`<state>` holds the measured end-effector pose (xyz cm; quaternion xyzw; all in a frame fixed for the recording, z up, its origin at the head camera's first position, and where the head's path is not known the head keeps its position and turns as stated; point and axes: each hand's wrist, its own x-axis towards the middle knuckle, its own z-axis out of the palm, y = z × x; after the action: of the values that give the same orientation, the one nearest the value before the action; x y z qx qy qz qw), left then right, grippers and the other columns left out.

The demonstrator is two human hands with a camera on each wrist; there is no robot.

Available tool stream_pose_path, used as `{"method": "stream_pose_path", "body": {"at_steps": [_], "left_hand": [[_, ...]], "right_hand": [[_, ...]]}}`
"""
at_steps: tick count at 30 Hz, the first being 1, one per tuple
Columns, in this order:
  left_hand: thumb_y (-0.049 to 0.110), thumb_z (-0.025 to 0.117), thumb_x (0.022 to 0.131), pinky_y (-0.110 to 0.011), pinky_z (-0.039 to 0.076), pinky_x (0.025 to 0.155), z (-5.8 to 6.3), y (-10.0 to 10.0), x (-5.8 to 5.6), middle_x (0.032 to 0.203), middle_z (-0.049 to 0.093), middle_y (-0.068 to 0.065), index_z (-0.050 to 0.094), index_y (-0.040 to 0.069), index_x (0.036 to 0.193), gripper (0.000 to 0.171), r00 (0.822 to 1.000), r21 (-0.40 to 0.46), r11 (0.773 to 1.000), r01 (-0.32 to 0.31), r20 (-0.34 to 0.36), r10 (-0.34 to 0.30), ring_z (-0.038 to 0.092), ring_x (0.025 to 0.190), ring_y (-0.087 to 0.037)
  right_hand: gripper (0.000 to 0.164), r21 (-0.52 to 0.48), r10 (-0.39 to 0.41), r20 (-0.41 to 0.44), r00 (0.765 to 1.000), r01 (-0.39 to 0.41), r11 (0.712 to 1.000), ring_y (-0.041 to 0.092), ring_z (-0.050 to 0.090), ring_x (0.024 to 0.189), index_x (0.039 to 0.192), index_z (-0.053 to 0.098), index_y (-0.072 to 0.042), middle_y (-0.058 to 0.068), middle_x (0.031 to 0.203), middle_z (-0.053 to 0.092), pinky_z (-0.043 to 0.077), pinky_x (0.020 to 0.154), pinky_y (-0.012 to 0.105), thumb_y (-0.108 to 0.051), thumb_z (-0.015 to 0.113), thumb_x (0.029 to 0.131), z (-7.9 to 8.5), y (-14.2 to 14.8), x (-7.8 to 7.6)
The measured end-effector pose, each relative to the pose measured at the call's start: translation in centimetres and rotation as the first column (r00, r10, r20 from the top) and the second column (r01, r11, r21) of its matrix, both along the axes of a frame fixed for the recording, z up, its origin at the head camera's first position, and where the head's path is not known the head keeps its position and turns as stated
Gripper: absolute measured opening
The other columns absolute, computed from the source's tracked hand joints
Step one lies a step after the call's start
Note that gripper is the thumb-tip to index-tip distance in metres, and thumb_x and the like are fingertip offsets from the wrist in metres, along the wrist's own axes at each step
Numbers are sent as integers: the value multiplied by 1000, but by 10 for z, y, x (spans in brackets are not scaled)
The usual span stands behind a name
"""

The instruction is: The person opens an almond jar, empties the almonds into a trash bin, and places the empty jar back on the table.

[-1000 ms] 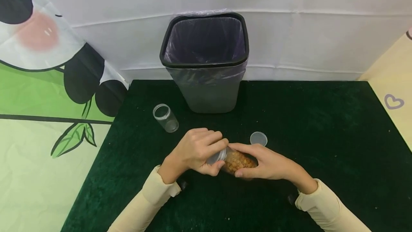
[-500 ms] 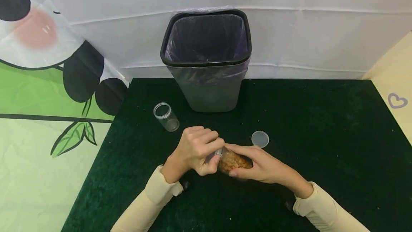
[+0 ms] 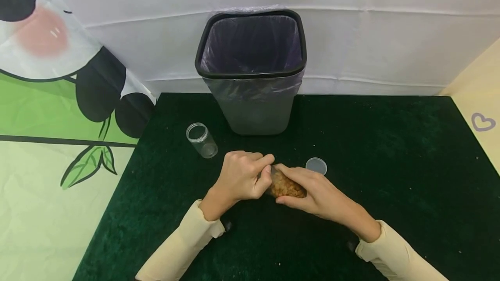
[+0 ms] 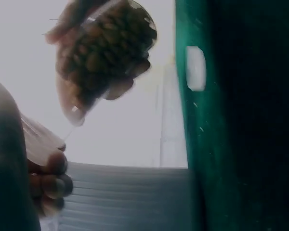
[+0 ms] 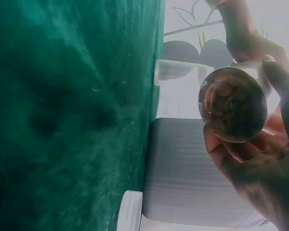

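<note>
A clear jar [image 3: 287, 185] full of golden-brown, nut-like pieces lies tilted in my right hand [image 3: 322, 192], its mouth end toward my left hand [image 3: 242, 176]. My right fingers and thumb curl round its sides. The left fingers are curled at the mouth end. In the left wrist view they pinch a thin clear film [image 4: 41, 139] that stretches toward the jar [image 4: 103, 50]. Its rounded base [image 5: 232, 105] faces the right wrist camera. Behind my right hand, a translucent round lid [image 3: 316, 166] rests on the green cloth.
An open clear jar [image 3: 202, 141] stands at the back left of the green-covered table [image 3: 371, 142]. At the back middle is a grey bin [image 3: 254, 109] with a black rim and a plastic liner. A white curtain [image 3: 371, 51] hangs behind it.
Both hands and the jar have shifted slightly left and upward. My left hand has turned, and the jar's ringed neck, visible earlier, is hidden behind it in the head view.
</note>
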<state>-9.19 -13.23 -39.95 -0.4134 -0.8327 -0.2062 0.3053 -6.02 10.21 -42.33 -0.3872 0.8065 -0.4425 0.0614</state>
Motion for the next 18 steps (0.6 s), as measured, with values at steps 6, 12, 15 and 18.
{"method": "stream_pose_path", "body": {"at_steps": [6, 12, 15, 18], "left_hand": [[28, 42, 91, -19, 16, 43, -1, 0, -4, 49, 39, 8, 51, 18, 65, 29, 999, -6, 999, -52, 11, 52, 24, 41, -6], [42, 39, 105, -22, 48, 53, 8, -4, -3, 74, 65, 6, 69, 18, 93, 40, 980, -114, 990, -83, 171, 102, 55, 56, -8], [50, 41, 108, -32, 61, 81, 13, -6, -1, 112, 73, 2, 70, 19, 123, 45, 964, -123, 992, -36, 258, 67, 71, 91, -13], [49, 48, 107, -38, 55, 104, 20, -8, 1, 138, 63, 0, 59, 20, 142, 47, 933, -69, 996, 60, 357, -32, 65, 121, -17]], "right_hand": [[67, -8, -50, -91, 995, 50, 999, 6, 65, 97, 152, 52, -15, 0, 126, 70, 59, 81, 25, -29, 81, 93, -3, -2, -4], [64, 37, -99, 24, 995, 98, 994, 4, 66, 95, 151, 51, -18, 0, 124, 69, 59, 78, 24, -35, 78, 95, -2, 1, -6], [62, 42, -127, 101, 987, 123, 991, 5, 67, 93, 149, 51, -22, 0, 123, 69, 59, 77, 26, -35, 79, 95, 1, 5, -8], [61, 37, -146, 145, 979, 142, 989, 9, 67, 96, 148, 51, -20, 4, 123, 69, 59, 79, 29, -31, 78, 95, 3, 11, -11]]}}
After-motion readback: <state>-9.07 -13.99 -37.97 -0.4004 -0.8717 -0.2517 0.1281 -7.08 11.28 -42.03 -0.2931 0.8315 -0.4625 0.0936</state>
